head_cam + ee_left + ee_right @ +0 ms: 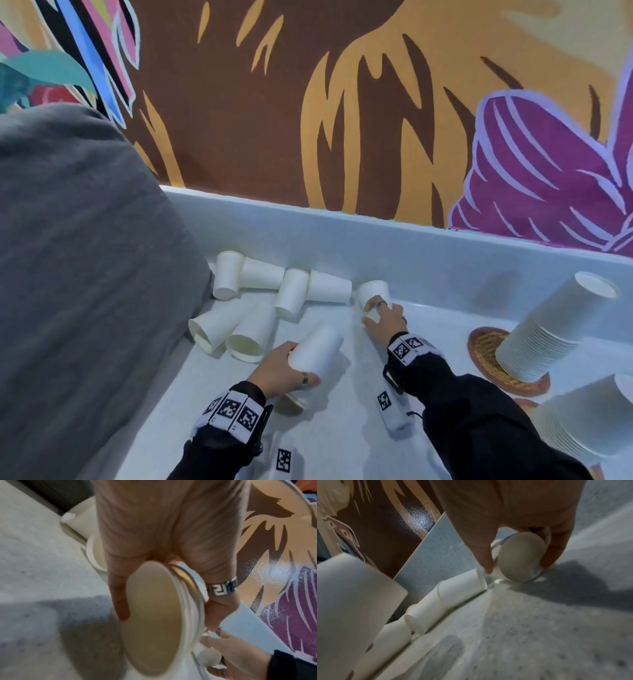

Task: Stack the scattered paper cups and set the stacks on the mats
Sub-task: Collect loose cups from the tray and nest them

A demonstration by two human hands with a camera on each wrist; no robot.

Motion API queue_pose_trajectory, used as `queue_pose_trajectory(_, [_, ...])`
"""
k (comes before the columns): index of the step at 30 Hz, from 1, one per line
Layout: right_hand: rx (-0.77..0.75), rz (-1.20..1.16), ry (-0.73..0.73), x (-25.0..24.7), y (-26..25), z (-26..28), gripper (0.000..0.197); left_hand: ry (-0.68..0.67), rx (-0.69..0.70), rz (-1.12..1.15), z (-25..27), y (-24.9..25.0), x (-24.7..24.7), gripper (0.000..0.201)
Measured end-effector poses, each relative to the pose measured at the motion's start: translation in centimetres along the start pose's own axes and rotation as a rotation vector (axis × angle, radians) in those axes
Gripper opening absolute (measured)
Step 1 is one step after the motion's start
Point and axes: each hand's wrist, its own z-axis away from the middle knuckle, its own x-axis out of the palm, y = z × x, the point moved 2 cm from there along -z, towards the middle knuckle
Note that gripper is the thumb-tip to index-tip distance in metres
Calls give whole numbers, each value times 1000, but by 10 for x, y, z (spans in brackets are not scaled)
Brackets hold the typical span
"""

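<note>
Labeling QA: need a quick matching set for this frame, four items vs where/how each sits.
Items:
1. left hand
2. right hand
3. tall stack
4. loose cups

States:
A. lying on their sides by the back wall
B. standing upside down on a woven mat
C. holds a short stack of nested cups
D. grips one cup by its base

Pairs: 1-C, 2-D, 3-B, 4-A

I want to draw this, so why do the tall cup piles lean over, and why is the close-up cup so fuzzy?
Head view: the wide lens bends the edges, so the cup stack on the woven mat looks tilted. Left wrist view: the held cups sit very near the camera, soft and blurred, with a dark shadow underneath. Right wrist view: the wall paint shows glare; the single cup casts a shadow.
</note>
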Motion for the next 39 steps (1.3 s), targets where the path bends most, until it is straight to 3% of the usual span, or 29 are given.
queue_pose_trajectory(2, [-27,-72,57,-5,7,3,12,19,-5,-14,-1,-3,0,53])
queue_pose_trajectory(7, [-182,-314,29,-16,9,23,48,37,-13,-7,-5,-11,0,61])
queue_pose_trajectory(10, [-282,-457,51,-21,5,36,38,42,-10,4,-7,-12,0,62])
queue_pose_trajectory(13, [-264,-653,118,-29,3,40,28,50,5,14,-6,-12,-1,63])
queue_pose_trajectory(16, [-282,-709,59,-31,-6,39,29,42,23,43,-7,-15,-2,71])
queue_pose_trajectory(23, [-303,-414,-425,6,-44,58,38,71,47,185,-5,-12,2,78])
queue_pose_trajectory(25, [-316,-360,-497,19,-49,61,41,76,57,197,-5,-12,2,82])
queue_pose_trajectory(28, [-279,-335,-428,27,-52,46,50,89,51,167,-8,-16,-1,77])
queue_pose_trajectory(31, [-207,-358,-173,27,-52,23,48,111,44,162,-10,-18,-6,73])
queue_pose_trajectory(34, [-217,-153,-8,26,-57,4,46,127,33,158,-11,-21,-10,71])
queue_pose_trajectory(39, [-232,122,-54,39,-61,-22,74,140,23,165,-10,-23,-19,65])
